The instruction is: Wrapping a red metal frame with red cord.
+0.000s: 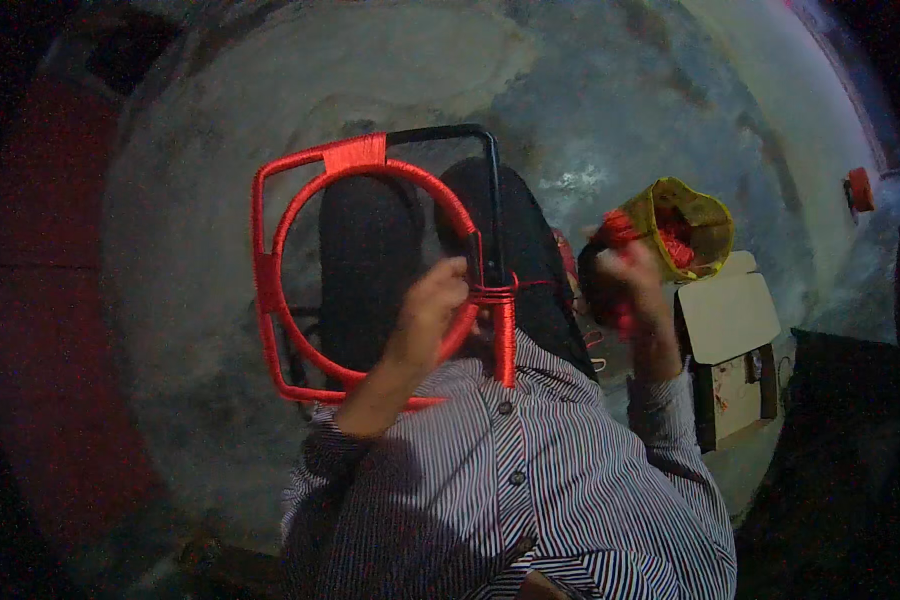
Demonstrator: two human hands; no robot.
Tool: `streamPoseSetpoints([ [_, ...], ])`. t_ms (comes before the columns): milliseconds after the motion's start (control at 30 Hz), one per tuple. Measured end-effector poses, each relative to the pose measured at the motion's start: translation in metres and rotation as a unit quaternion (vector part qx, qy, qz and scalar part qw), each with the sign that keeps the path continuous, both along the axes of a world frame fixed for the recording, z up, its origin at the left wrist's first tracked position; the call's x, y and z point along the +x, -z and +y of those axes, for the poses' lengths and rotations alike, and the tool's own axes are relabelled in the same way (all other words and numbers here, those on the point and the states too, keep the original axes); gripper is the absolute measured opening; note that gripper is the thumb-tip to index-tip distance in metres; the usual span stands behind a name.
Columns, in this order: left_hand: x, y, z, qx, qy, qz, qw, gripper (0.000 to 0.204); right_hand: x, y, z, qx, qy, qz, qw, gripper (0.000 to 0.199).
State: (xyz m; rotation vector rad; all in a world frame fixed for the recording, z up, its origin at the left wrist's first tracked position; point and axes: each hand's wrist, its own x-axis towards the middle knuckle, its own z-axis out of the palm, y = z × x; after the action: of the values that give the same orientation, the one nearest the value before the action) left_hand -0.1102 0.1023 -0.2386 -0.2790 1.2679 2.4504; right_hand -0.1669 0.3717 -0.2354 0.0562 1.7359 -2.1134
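Note:
Across my lap lies a square metal frame with a round ring inside it (356, 152), largely wrapped in bright red cord. Bare black metal shows along its far right corner. My left hand (433, 308) is closed on the right side of the ring, next to loose red turns that join ring and outer bar. From these turns a strand of red cord (538, 283) runs rightward to my right hand (638, 278). That hand is raised off the frame, smeared by motion, its fingers curled round the cord. Red cord also shows just above and below it.
A yellow bag (718, 232) with red cord inside stands right of my right hand. Beside it is an open cardboard box (738, 395) with its pale lid (727, 318) raised. A small red object (858, 190) sits at the far right wall.

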Motion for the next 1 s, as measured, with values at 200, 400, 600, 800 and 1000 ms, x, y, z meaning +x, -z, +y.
streamPoseSetpoints([
  [200, 0.002, 0.007, -0.002, -0.058, 0.019, -0.038, 0.997, 0.028, 0.014, -0.002, -0.040, 0.106, -0.162, -0.041, 0.980, 0.024],
  [400, -0.001, -0.010, 0.000, -0.068, 0.000, -0.101, 0.993, 0.017, 0.023, -0.002, -0.030, 0.077, -0.119, 0.002, 0.990, 0.012],
  [600, -0.003, -0.008, 0.000, -0.046, 0.012, -0.128, 0.991, 0.024, 0.038, 0.007, -0.018, 0.104, -0.183, 0.080, 0.974, 0.014],
  [800, -0.006, -0.006, -0.008, 0.024, 0.037, -0.128, 0.991, 0.037, 0.026, 0.017, -0.008, 0.131, -0.142, -0.034, 0.981, 0.019],
  [1000, -0.003, 0.000, -0.017, 0.016, 0.091, -0.110, 0.990, 0.042, -0.020, 0.042, 0.043, -0.031, 0.142, 0.001, 0.989, 0.029],
])
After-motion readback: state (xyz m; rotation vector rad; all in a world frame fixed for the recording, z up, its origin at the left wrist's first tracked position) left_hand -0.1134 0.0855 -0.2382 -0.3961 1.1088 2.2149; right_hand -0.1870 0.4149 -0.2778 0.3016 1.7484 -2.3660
